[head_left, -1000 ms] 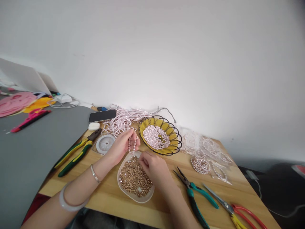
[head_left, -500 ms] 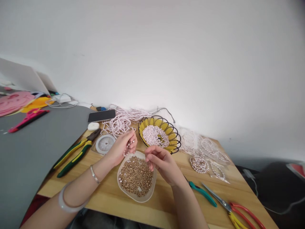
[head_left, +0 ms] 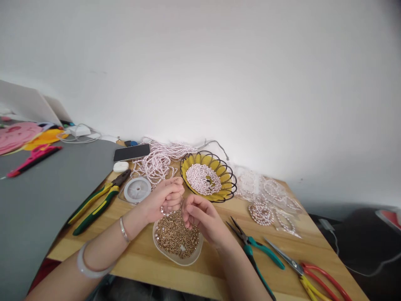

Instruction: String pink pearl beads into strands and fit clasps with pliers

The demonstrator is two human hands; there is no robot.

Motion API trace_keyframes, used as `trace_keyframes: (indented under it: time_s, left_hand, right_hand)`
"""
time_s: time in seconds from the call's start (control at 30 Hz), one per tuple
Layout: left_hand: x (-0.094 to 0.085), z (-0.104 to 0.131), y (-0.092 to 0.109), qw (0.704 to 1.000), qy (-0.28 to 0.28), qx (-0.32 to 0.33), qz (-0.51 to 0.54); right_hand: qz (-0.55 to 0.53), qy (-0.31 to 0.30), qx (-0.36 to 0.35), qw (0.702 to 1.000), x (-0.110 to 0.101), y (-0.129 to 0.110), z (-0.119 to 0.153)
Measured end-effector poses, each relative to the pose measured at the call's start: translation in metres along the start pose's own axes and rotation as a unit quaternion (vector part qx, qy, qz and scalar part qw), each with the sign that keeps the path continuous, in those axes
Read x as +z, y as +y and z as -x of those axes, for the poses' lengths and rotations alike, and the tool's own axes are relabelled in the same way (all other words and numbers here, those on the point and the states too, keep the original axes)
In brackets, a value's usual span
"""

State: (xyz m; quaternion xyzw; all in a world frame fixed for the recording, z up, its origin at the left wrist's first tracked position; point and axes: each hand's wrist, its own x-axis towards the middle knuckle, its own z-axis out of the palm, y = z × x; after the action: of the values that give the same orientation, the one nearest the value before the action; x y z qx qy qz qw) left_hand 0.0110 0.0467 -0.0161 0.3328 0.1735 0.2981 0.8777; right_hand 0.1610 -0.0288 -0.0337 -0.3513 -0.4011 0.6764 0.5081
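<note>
My left hand (head_left: 166,198) is closed around a short string of pearly beads (head_left: 165,212), part of which hangs below the fingers. Just right of it, my right hand (head_left: 199,215) has its thumb and fingers pinched together; whatever is between them is too small to make out. Both hands hover over the far side of a white bowl (head_left: 178,262) of small gold beads (head_left: 175,236). Behind them stands a yellow basket with a black wire rim (head_left: 231,184), holding loose pale pink beads (head_left: 200,177).
Green-yellow pliers (head_left: 97,205), a spool of clear thread (head_left: 137,190), a phone (head_left: 131,153) and a white earbud case (head_left: 120,167) lie left. Pink bead strands (head_left: 159,161) lie behind. Rightward are teal needle-nose pliers (head_left: 250,242), scissors (head_left: 300,269) and bagged bead loops (head_left: 272,190).
My right hand has moved left, close to the left hand. The left hand's fingers have curled more tightly, and the bead string hangs lower beneath them.
</note>
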Motion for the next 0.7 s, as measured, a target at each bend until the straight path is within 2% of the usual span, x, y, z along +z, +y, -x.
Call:
trace_keyframes:
  time_s: [0.4, 0.7]
  left_hand:
    - [-0.0004, 0.0032, 0.0038, 0.996, -0.032, 0.019, 0.078]
    - [-0.0010, 0.0027, 0.0042, 0.995, -0.036, 0.017, 0.090]
  right_hand:
    - [0.044, -0.074, -0.013, 0.996, 0.0008, 0.0002, 0.0027]
    - [0.058, -0.080, 0.005, 0.995, 0.0018, -0.0021, 0.0031]
